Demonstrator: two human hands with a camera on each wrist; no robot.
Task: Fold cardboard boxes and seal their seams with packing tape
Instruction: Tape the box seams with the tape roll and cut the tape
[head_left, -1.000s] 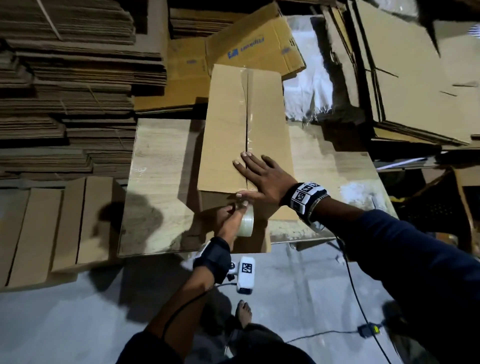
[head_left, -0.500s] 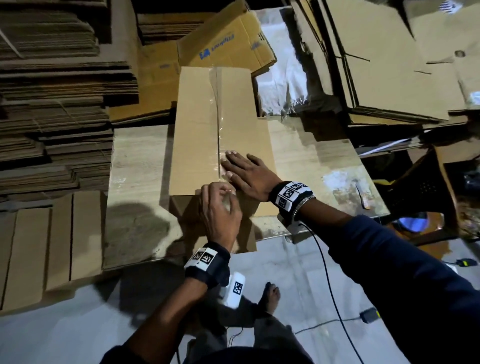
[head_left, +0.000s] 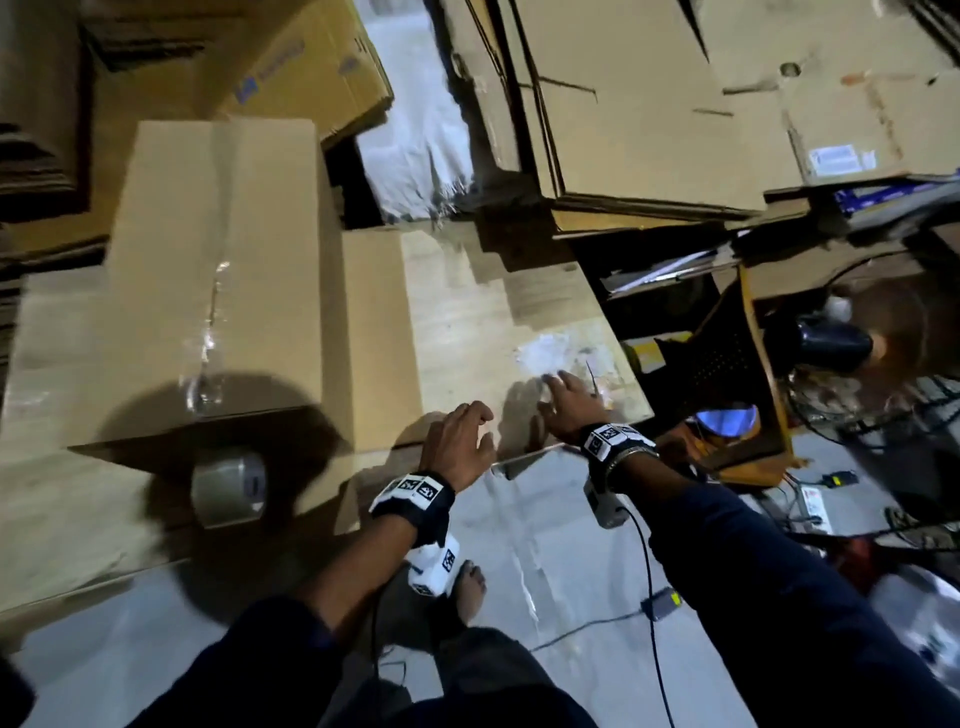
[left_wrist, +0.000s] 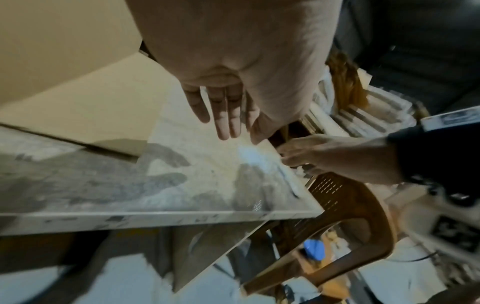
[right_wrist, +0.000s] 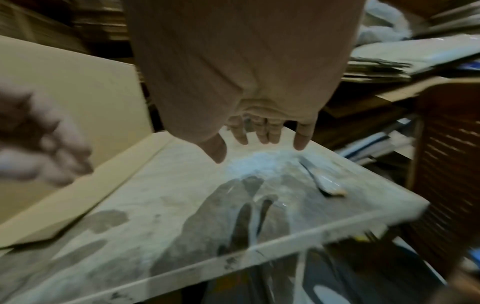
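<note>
Hovering over the near right corner of the table (head_left: 467, 312), both hands are empty with fingers loosely spread. Left hand (head_left: 460, 447) sits just above the table's near edge, fingers relaxed and slightly bent, gripping nothing; in the left wrist view its fingers (left_wrist: 224, 115) hang straight over the bare tabletop, casting a shadow there. Right hand (head_left: 566, 402) is just to its right, a bit farther in, fingers splayed above a whitish patch (head_left: 543, 348) on the tabletop, holding nothing; cannot tell if the fingertips touch the surface. Right wrist view shows its fingers (right_wrist: 262, 131) spread and pointing down over that patch, with a thin blade-like tool (right_wrist: 320, 181) lying on the table just beside, near the right edge; blurred, so what it is stays unclear. Tape roll (head_left: 228, 488) sits at the table's near edge, left of the left hand and apart from it, just in front of the box. Cardboard box (head_left: 218, 270) stands on the left half of the table, closed top flaps meeting at a centre seam covered with a shiny strip of clear tape (head_left: 210, 317) running front to back. Right of the table, lower down, a brown slatted plastic chair (left_wrist: 345, 207). Beyond the table's far edge, flattened cardboard sheets (head_left: 649, 104) lean in stacks, and a printed flat carton (head_left: 306, 67) lies behind the box.
</note>
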